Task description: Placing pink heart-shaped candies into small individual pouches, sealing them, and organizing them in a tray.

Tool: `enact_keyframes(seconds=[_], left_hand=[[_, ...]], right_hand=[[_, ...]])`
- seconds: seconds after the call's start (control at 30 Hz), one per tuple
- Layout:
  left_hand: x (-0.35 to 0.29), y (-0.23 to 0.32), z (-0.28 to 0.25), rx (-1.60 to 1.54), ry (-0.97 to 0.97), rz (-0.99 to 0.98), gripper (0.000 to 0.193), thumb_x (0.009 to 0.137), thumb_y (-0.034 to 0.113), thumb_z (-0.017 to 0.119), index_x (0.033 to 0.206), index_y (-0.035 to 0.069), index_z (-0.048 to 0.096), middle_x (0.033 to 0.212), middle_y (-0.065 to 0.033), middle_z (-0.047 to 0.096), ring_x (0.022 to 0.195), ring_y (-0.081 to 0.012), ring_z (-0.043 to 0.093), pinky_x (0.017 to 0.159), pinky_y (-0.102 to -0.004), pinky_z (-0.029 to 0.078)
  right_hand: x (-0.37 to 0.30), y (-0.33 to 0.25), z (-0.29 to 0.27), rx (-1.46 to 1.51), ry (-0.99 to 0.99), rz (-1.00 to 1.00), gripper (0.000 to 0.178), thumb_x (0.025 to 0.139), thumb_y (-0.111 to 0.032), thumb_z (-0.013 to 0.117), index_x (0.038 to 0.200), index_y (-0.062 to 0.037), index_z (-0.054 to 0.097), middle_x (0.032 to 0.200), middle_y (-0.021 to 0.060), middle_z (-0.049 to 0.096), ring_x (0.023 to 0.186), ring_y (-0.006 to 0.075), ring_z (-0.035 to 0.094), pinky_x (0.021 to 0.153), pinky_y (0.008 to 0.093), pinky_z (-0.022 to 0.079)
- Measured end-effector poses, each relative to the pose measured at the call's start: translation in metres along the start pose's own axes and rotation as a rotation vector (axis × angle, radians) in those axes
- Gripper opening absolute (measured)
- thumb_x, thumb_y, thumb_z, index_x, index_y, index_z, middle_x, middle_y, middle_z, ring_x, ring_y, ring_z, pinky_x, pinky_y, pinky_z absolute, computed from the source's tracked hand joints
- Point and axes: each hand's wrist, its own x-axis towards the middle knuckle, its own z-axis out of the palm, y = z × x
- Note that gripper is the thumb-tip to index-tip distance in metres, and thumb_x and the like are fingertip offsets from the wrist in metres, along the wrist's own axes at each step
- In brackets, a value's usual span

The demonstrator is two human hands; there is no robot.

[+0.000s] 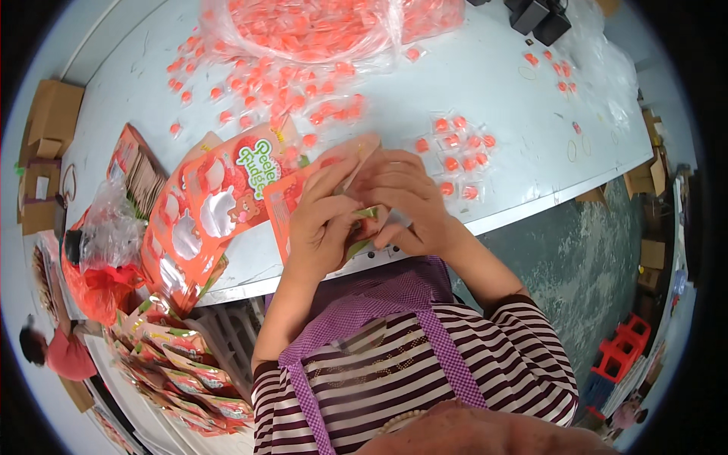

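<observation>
At the table's near edge, both of my hands grip an orange-red candy pouch (285,196). My left hand (318,227) is closed around its left side, fingers curled. On the other side my right hand (413,203) has its fingers bent over the pouch's upper edge, slightly blurred. A green and red fold of the pouch shows between the hands; what is inside is hidden. Just beyond my right hand lies a small group of red candies (453,163) in clear wrappers. Flat printed pouches (220,189) lie overlapping to the left of my left hand.
A large clear bag (303,30) full of wrapped red candies sits at the far side, with loose candies (265,91) spilled before it. Stacked pouches (136,171) and a red plastic bag (95,292) are at left. Filled pouches (174,364) stand below. Black boxes (538,19) stand far right.
</observation>
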Motion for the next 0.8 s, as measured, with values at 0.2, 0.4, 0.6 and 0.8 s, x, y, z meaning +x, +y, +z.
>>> enact_keyframes(seconds=[0.2, 0.4, 0.6, 0.8], left_hand=[[-0.002, 0.004, 0.005, -0.164, 0.023, -0.005, 0.017, 0.091, 0.018, 0.063, 0.085, 0.003, 0.065, 0.132, -0.0206, 0.056, 0.122, -0.0367, 0.051, 0.102, -0.0435, 0.039], [0.001, 0.007, -0.001, -0.248, 0.038, 0.009, 0.022, 0.092, 0.025, 0.064, 0.084, 0.004, 0.064, 0.131, -0.0237, 0.056, 0.118, -0.0382, 0.053, 0.100, -0.0451, 0.041], [0.009, 0.006, 0.004, -0.428, 0.019, 0.037, 0.019, 0.091, 0.025, 0.065, 0.085, 0.006, 0.064, 0.129, -0.0240, 0.057, 0.117, -0.0387, 0.054, 0.099, -0.0446, 0.040], [0.013, 0.012, -0.004, -0.285, 0.030, 0.054, 0.020, 0.091, 0.025, 0.064, 0.082, 0.006, 0.064, 0.127, -0.0239, 0.059, 0.114, -0.0394, 0.055, 0.095, -0.0448, 0.043]], right_hand=[[0.002, -0.005, -0.003, 0.023, -0.025, -0.083, 0.049, 0.077, -0.042, 0.072, 0.103, -0.0023, 0.061, 0.103, 0.0090, 0.060, 0.095, 0.0313, 0.059, 0.090, 0.0465, 0.044], [0.016, -0.013, -0.017, 0.101, -0.245, -0.045, 0.023, 0.076, -0.018, 0.073, 0.083, -0.0049, 0.055, 0.089, 0.0094, 0.061, 0.091, 0.0309, 0.060, 0.078, 0.0415, 0.048], [0.037, -0.017, -0.041, 0.332, -0.433, 0.014, 0.018, 0.079, -0.011, 0.069, 0.081, -0.0060, 0.052, 0.080, 0.0087, 0.059, 0.086, 0.0311, 0.060, 0.081, 0.0458, 0.044], [0.022, -0.029, -0.029, 0.169, -0.332, 0.026, 0.017, 0.083, -0.014, 0.069, 0.084, -0.0043, 0.055, 0.088, 0.0104, 0.063, 0.104, 0.0353, 0.057, 0.099, 0.0475, 0.038]])
